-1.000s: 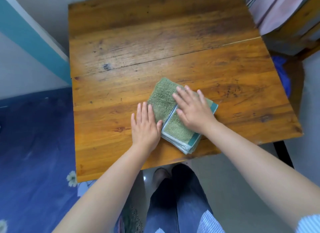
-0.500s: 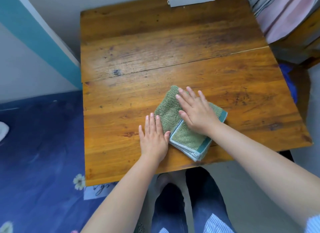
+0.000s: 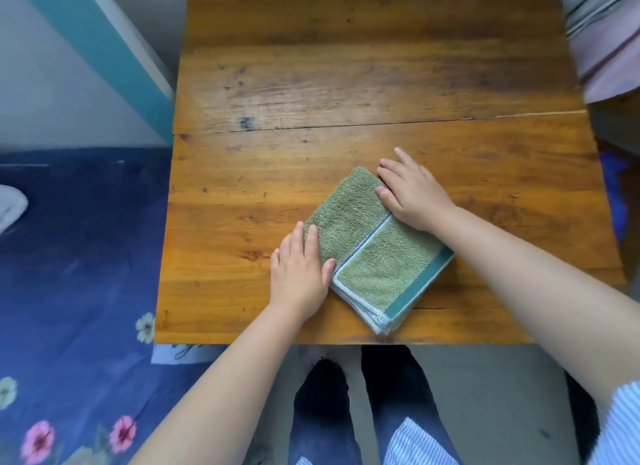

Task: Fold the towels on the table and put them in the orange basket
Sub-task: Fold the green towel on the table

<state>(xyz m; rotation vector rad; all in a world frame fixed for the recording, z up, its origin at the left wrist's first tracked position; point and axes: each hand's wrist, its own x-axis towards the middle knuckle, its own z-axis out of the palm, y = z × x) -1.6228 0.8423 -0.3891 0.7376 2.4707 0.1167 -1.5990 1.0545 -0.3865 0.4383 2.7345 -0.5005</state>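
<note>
- Two bare hands rest on one folded green towel [image 3: 367, 253], lying near the front edge of the wooden table [image 3: 346, 84], turned at an angle to that edge.
- Left hand [image 3: 299, 269] flat at the towel's near-left side: fingers straight and together, partly on the wood, thumb touching the cloth. Grip fully open, nothing grasped; probably placed so to square that side and stop the bundle from sliding.
- Right hand [image 3: 412, 194] flat at the far-right corner, fingers [image 3: 389, 167] spread, reaching past the towel's edge onto the table. Also open, pressing only, holding nothing; likely bracing the opposite side so that the layers stay aligned.
- Several layers visible at the near corner, with a teal band [image 3: 419, 284] and a pale stripe on top, so folding looks finished or almost finished.
- No orange basket visible anywhere, so the placing step not yet done; lifting the bundle from both sides seems the next need, with some risk that the loose layers fan open.
- Compared with half a second ago: right hand no more covering the middle of the towel, now shifted to its far-right corner, leaving the stripe and most of the top face uncovered. Left hand in nearly the same place at the near-left side. Towel itself seems not moved on the table; camera view shifted a little.
</note>
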